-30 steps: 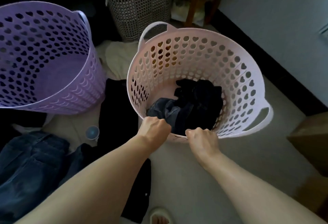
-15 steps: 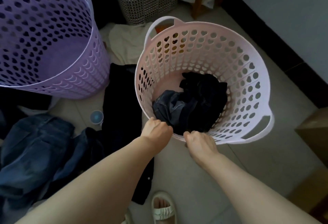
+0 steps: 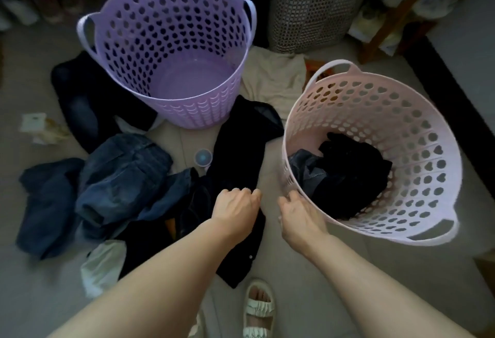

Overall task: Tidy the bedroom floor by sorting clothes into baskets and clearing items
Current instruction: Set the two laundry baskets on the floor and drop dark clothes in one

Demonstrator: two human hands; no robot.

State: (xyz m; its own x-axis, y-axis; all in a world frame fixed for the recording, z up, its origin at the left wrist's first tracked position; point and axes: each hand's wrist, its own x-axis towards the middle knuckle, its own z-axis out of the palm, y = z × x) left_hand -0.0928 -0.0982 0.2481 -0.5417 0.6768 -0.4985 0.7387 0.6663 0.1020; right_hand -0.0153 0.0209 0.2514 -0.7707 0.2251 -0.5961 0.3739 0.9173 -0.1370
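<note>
Dim rm: pale tiled floor (image 3: 308, 297), dark baseboard (image 3: 450, 101) w/ light wall (image 3: 466, 42), wooden stool (image 3: 385, 26) in corner.

I'm holding both bare forearms out ahead of me, reaching down and forward, side by side. My left hand (image 3: 237, 207) is hanging palm down, its fingers loosely curled under and gripping nothing. My right hand (image 3: 298, 213) is reaching a little farther right, fingers extended and relaxed (the tips are blurred), also holding nothing.
</note>
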